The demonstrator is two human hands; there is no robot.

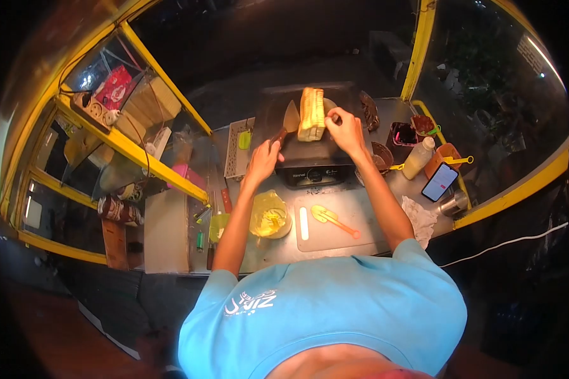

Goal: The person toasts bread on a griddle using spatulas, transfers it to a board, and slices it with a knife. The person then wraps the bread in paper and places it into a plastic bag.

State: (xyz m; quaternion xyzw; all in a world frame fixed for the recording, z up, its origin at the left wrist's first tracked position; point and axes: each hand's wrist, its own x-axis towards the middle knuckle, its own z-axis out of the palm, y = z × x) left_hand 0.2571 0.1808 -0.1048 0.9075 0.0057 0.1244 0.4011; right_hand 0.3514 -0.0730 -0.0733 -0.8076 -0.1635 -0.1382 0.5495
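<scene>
A block of sliced bread [312, 115] stands on the dark griddle [297, 151], pale yellow and browned along its top. My left hand [265, 156] grips the handle of a spatula [291, 118], whose triangular metal blade points away, just left of the bread. To the right of the bread, my right hand [346, 131] has its fingers bent and pinched together close to the bread's side. What lies between those fingers is hidden. A rounded metallic edge shows behind the bread, partly covered.
Nearer me are a tub of yellow spread [272, 218] and a cutting board [367, 237] with an orange-handled spatula [335, 221]. On the right stand a bottle [418, 159], a phone [440, 182] and several containers. A white basket [236, 148] is left of the griddle. Yellow frame posts [164, 76] enclose the counter.
</scene>
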